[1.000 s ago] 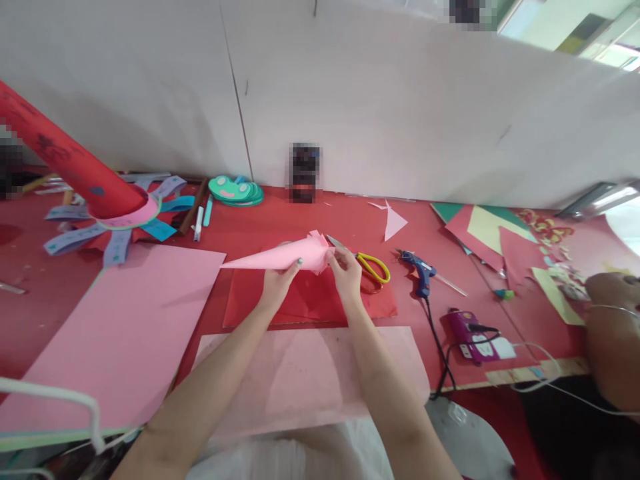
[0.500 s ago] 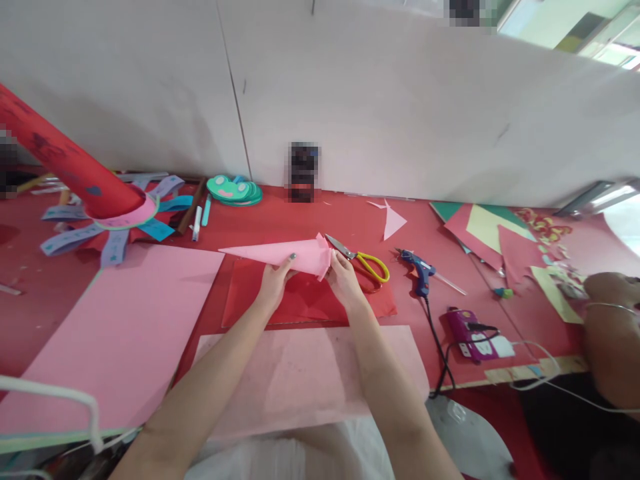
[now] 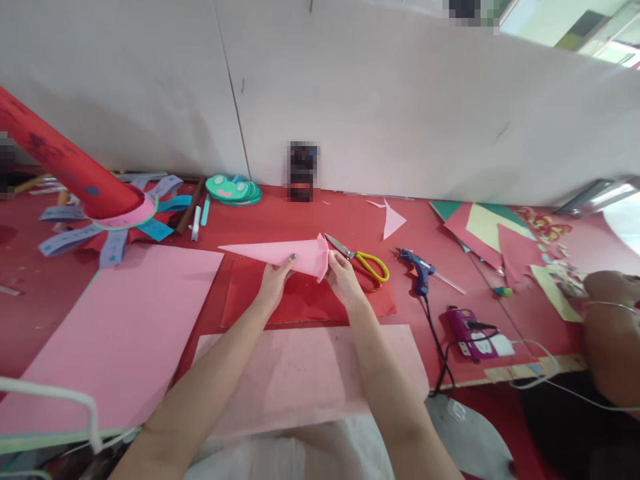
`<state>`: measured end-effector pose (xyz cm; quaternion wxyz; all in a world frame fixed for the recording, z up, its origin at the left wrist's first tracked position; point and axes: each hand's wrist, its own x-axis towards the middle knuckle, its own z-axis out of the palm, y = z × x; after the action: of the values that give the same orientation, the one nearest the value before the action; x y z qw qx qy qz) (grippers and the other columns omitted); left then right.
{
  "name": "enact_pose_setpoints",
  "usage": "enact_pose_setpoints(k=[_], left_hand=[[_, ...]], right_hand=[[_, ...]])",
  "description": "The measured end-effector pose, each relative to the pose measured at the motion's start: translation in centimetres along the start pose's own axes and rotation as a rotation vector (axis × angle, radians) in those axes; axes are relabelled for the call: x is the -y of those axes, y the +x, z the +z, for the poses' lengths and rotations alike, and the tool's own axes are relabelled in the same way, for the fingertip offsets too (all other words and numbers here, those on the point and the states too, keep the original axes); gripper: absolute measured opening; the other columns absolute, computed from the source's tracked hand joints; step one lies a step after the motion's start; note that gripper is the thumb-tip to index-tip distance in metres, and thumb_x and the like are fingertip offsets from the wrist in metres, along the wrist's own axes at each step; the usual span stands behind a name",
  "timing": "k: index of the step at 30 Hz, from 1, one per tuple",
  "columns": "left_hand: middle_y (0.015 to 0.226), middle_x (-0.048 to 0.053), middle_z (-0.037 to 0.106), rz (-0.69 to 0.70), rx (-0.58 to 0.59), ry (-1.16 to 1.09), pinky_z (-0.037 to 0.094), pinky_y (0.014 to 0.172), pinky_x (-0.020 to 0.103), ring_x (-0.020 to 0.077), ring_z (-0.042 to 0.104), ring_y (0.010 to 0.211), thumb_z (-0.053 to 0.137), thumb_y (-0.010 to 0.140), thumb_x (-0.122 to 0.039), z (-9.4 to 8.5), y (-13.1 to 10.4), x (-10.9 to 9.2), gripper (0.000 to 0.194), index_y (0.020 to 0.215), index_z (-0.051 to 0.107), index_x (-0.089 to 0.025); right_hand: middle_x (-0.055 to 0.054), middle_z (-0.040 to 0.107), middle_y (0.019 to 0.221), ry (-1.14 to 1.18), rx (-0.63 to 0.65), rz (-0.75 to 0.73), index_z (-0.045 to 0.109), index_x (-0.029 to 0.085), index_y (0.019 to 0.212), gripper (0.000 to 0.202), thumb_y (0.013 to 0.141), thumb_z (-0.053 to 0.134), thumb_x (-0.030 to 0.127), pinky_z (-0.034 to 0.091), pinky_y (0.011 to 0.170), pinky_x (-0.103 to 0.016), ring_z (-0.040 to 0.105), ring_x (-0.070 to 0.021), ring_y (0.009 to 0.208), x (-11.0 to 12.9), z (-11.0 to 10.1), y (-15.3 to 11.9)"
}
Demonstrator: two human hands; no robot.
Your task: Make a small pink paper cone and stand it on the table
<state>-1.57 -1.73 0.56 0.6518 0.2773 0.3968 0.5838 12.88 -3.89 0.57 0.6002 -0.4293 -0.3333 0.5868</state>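
Observation:
A pink paper cone [image 3: 285,255] lies sideways between my hands, its point to the left and its wide end, with flaps folded outward, to the right. My left hand [image 3: 275,280] is closed around the underside of the cone, thumb on top. At the wide end, the fingers of my right hand [image 3: 343,275] pinch a flap of the rim. Just beyond that hand are scissors [image 3: 367,261] with yellow handles, blades toward the cone. Under the cone is a sheet of red paper [image 3: 300,303] on the red table [image 3: 345,217].
A blue glue gun [image 3: 419,268] with its cord lies right of the scissors, near a purple power strip [image 3: 473,333]. Large pink paper [image 3: 130,320] covers the left. Green frog-face cutouts [image 3: 234,191] and a red paper tube [image 3: 75,167] stand behind. A person's arm [image 3: 613,340] rests at right.
The cone's wide end has turned very slightly, and my right fingers have shifted a little on its rim. The rest looks the same.

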Motion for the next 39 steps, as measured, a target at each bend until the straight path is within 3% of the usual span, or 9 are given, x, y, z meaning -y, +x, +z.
enact_pose_setpoints(k=[6,16,26,30,34,39], left_hand=[[0.093,0.008,0.072,-0.004,-0.043,0.030,0.050,0.091,0.038,0.0253,0.064,0.101,0.081,0.055,-0.031,0.1,0.0,0.1,0.040,0.088,0.066,-0.016],[0.096,0.008,0.072,-0.002,-0.065,0.118,0.047,0.094,0.040,0.0257,0.063,0.104,0.081,0.054,-0.032,-0.3,0.0,0.3,0.043,0.091,0.066,-0.015],[0.095,0.009,0.072,0.023,-0.059,0.139,0.046,0.094,0.039,0.0258,0.063,0.102,0.081,0.054,-0.031,-0.7,0.3,0.7,0.043,0.091,0.067,-0.015],[0.099,0.010,0.071,0.084,0.032,0.175,0.044,0.098,0.038,0.0259,0.062,0.106,0.078,0.058,-0.033,-0.6,0.2,0.4,0.039,0.091,0.068,-0.014],[0.101,0.010,0.071,0.113,0.022,0.220,0.045,0.097,0.038,0.0261,0.061,0.107,0.077,0.057,-0.030,0.0,-0.3,-0.3,0.042,0.094,0.067,-0.015],[0.109,0.009,0.068,0.144,0.116,0.256,0.046,0.095,0.033,0.0241,0.060,0.109,0.075,0.059,-0.029,0.8,-1.1,-1.4,0.043,0.099,0.065,-0.017]], right_hand=[[0.005,0.052,0.065,-0.046,-0.040,-0.014,0.055,0.021,0.068,0.035,0.066,0.068,0.052,0.046,0.060,-0.024,0.050,-0.0096,0.059,0.3,0.2,0.0],[0.007,0.047,0.058,-0.075,-0.140,-0.068,0.050,0.019,0.060,0.037,0.064,0.071,0.050,0.039,0.055,-0.022,0.042,-0.0075,0.053,0.2,0.4,0.1],[0.007,0.047,0.060,-0.036,-0.119,-0.088,0.050,0.020,0.064,0.034,0.064,0.071,0.046,0.039,0.056,-0.021,0.043,-0.0074,0.054,0.3,0.3,0.1],[0.006,0.048,0.061,-0.018,-0.138,-0.074,0.050,0.021,0.063,0.032,0.062,0.073,0.044,0.040,0.056,-0.022,0.045,-0.0090,0.055,0.5,0.3,0.0],[0.005,0.048,0.059,0.016,-0.152,-0.045,0.050,0.020,0.061,0.031,0.060,0.073,0.041,0.041,0.054,-0.022,0.046,-0.0095,0.055,1.0,0.5,-0.1],[0.006,0.048,0.061,0.040,-0.164,-0.027,0.052,0.021,0.064,0.028,0.060,0.072,0.040,0.041,0.053,-0.022,0.045,-0.0087,0.055,0.8,0.4,0.1]])
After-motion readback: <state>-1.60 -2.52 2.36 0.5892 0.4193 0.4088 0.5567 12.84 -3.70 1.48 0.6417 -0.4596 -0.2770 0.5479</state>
